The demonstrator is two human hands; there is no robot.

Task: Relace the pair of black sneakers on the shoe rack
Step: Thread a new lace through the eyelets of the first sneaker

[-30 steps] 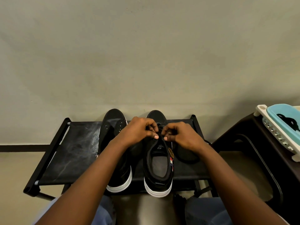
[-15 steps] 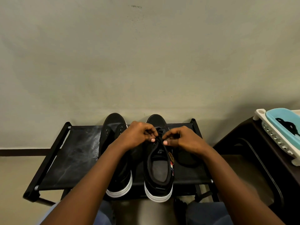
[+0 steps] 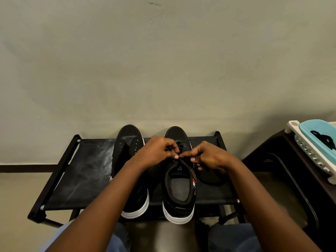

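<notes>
My right hand (image 3: 211,158) has edged away from my left hand (image 3: 157,151). Both pinch the lace (image 3: 184,157) over the right sneaker (image 3: 179,190). My forearm hides much of the left sneaker (image 3: 127,137); a teal basket (image 3: 309,130) sits far right.

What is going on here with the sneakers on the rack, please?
A person is lacing the right sneaker on the shoe rack. The left hand and the right hand each pinch the lace above its tongue, over the upper eyelets. The left sneaker stands beside it, its visible eyelets apparently empty.
</notes>
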